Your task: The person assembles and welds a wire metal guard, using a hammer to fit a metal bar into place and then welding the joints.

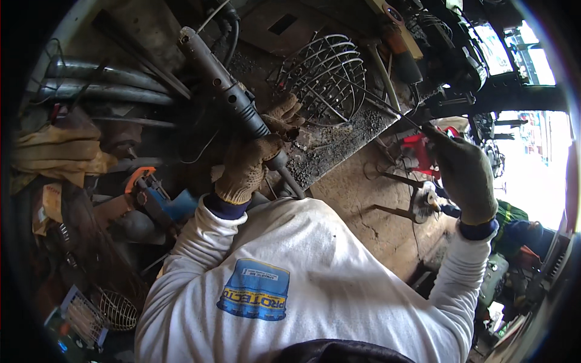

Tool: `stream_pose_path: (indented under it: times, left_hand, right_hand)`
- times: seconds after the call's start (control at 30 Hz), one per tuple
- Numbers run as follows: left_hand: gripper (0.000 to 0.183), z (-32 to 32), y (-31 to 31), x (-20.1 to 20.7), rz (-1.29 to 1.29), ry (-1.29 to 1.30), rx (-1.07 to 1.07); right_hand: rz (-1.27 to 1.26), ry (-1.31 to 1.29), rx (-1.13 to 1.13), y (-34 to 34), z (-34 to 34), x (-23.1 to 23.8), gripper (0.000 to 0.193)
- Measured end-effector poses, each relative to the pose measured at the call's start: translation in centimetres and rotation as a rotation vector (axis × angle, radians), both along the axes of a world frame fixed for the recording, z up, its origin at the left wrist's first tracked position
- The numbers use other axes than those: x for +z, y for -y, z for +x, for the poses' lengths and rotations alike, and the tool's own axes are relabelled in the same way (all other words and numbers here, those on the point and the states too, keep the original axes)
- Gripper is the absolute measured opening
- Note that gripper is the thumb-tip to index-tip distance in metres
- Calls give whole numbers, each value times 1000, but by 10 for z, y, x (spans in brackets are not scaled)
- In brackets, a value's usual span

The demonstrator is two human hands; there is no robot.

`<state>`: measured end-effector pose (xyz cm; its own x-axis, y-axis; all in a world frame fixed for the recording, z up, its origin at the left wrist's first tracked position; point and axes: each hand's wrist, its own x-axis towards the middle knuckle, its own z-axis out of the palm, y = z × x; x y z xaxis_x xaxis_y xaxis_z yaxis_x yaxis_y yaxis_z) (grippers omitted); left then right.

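My left hand point(245, 169), in a tan knitted glove, is closed round a long dark metal tube point(221, 78) with a black ribbed collar. The tube slants from the upper left down to its thin end by my lap. Against the tube, just beyond my hand, is another tan glove point(281, 115); whether it is loose or worn I cannot tell. My right hand point(463, 175), also gloved, is raised at the right with its fingers closed round a thin dark rod point(399, 113). The rod points left toward a round wire cage point(330, 81) on the gritty bench point(330, 151).
Shiny pipes point(103, 81) and a yellowish cloth point(57, 148) lie at the left, above an orange-and-blue tool point(151, 187). An orange-and-black power tool point(402, 57) rests at the far right of the bench. Metal prongs point(396, 212) and a red object point(417, 151) stand over the tan floor point(345, 199).
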<state>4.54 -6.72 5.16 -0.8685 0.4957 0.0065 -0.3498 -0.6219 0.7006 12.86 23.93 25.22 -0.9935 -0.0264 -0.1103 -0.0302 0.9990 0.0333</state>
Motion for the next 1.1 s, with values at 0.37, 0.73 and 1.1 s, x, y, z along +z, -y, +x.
stream_pose_path:
  times: [0.37,0.73,1.1]
  left_hand:
    - [35,0,16,10,-93,68,-103]
    - [42,13,46,-16,-369,8,-76]
    - [27,-24,27,-24,-275,-67,2]
  right_hand:
    - [153,51,219,37,-52,15,39]
    - [-121,36,83,46,-35,-45,41]
    - [25,187,106,46,-61,-8,39]
